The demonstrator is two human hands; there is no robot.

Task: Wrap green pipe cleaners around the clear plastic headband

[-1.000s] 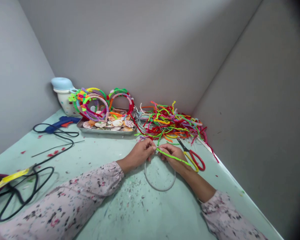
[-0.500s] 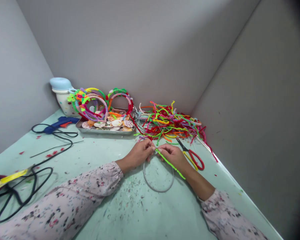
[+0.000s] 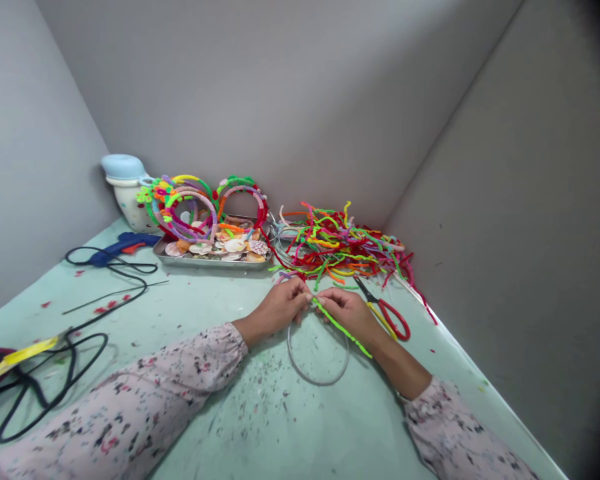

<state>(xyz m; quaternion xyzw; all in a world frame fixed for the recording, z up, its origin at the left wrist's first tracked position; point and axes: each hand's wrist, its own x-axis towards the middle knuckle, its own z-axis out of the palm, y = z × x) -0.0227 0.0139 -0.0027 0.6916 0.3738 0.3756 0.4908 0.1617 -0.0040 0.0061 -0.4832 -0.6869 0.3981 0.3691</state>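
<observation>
My left hand (image 3: 285, 301) is closed in a pinch, with the top of a thin grey headband hoop (image 3: 318, 384) at its fingertips. My right hand (image 3: 347, 309) pinches a bright green pipe cleaner (image 3: 344, 329) close to its upper end. From there the fuzzy strip slants down to the right, past the wrist. Thumbs and fingertips of both hands nearly meet, and they hide where pipe cleaner and hoop come together. The hoop's rounded part hangs below the hands, over the table. Scissors (image 3: 389, 319) with red and yellow handles lie just beyond my right wrist.
Behind the hands is a heap of coloured pipe cleaners (image 3: 330, 243). A metal tray (image 3: 215, 264) holds shells and wrapped headbands (image 3: 215, 217). At left are a blue glue gun (image 3: 115, 250), black cord (image 3: 70, 380) and a white cup with blue lid (image 3: 125, 168).
</observation>
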